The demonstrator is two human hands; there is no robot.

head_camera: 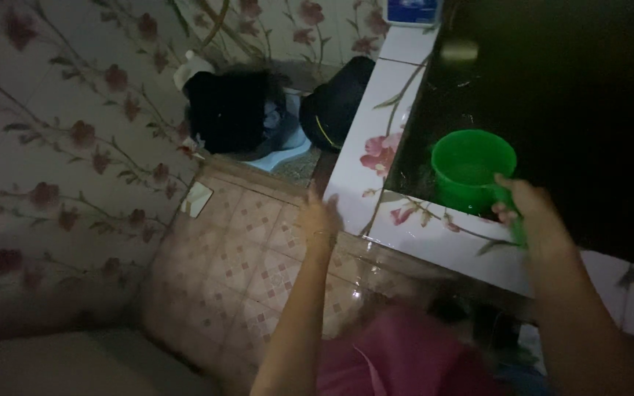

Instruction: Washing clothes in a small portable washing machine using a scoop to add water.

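- Green plastic scoop [471, 170], a handled dipper, hangs over the dark water of a tiled tank, gripped at its handle by the right hand [533, 209]; the fingers wrap closed around the handle, thumb on top.
- Scoop's mouth faces up and slightly toward the camera, level with the tank's near rim [434, 238]; whether it holds water cannot be told in the dim light.
- Left hand [321, 216] rests just beside the tank's outer corner, motion-blurred; whether its fingers are spread or closed cannot be told.
- Judged from this pose, a steady dip calls for the firm wrap on the handle, the wrist tilted so the lip enters the water first, and the cup lifted clear of the white flowered tiles of the rim.
- Beyond the hands, a patterned floor [243, 257] runs to a squat toilet [288, 154] with dark bundles [232, 110] above it; flowered wall tiles [75, 139] close the left side.
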